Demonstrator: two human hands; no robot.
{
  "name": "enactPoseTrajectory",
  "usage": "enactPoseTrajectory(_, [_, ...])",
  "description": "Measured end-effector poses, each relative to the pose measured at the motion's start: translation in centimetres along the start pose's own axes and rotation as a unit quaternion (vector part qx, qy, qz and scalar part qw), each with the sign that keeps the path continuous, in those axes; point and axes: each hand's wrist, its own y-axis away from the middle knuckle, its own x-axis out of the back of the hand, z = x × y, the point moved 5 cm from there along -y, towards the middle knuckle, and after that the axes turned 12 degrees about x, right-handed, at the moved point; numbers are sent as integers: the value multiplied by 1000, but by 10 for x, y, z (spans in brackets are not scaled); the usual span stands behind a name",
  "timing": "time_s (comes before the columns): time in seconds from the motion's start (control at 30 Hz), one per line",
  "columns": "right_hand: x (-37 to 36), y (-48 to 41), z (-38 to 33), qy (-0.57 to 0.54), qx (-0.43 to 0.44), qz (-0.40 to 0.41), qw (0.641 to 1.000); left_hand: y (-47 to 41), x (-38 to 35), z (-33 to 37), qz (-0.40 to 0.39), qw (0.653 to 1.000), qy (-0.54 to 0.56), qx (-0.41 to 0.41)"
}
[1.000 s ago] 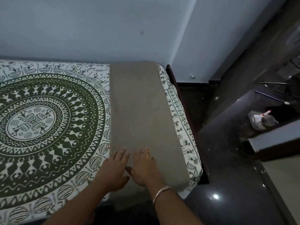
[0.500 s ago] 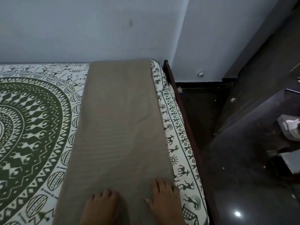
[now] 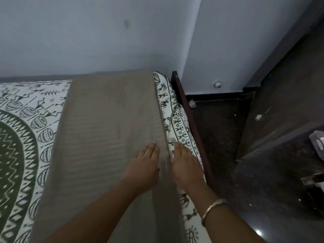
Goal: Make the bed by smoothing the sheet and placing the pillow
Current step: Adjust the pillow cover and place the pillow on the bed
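Observation:
A long folded grey-brown blanket (image 3: 107,137) lies lengthwise along the right side of the bed, on a white sheet with a green mandala print (image 3: 22,137). My left hand (image 3: 142,166) rests flat on the blanket near its right edge, fingers together. My right hand (image 3: 186,163) lies flat just beyond that edge, on the sheet's printed border, and a metal bangle is on its wrist. Neither hand grips anything. No pillow is in sight.
The dark wooden bed frame (image 3: 191,123) runs along the right side of the mattress. A pale wall (image 3: 105,35) stands behind the bed. Dark glossy floor (image 3: 236,155) with small scraps lies to the right, and some objects (image 3: 317,141) sit at the far right edge.
Both hands have slid forward and to the right along the blanket. My right hand has moved off the blanket onto the sheet's border. The view has come closer.

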Motion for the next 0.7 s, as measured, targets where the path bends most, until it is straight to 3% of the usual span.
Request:
enactPoseTrajectory(0.23, [-28, -111, 57, -23, 20, 20, 999, -122, -6, 17, 4, 999, 28, -18])
enactPoseTrajectory(0.37, [-76, -118, 97, -157, -119, -36, 980, -160, -23, 36, -35, 998, -6, -43])
enactPoseTrajectory(0.47, [-77, -129, 99, -130, -82, -5, 988, -178, -26, 58, -46, 995, -62, -66])
enactPoseTrajectory(0.6, [-65, -123, 82, -51, 5, -23, 998, -203, -32, 74, -97, 986, -121, -67])
enactPoseTrajectory(0.7, [-79, -112, 79, -1, 14, -21, 1000, -209, -43, 88, -117, 976, -171, -66])
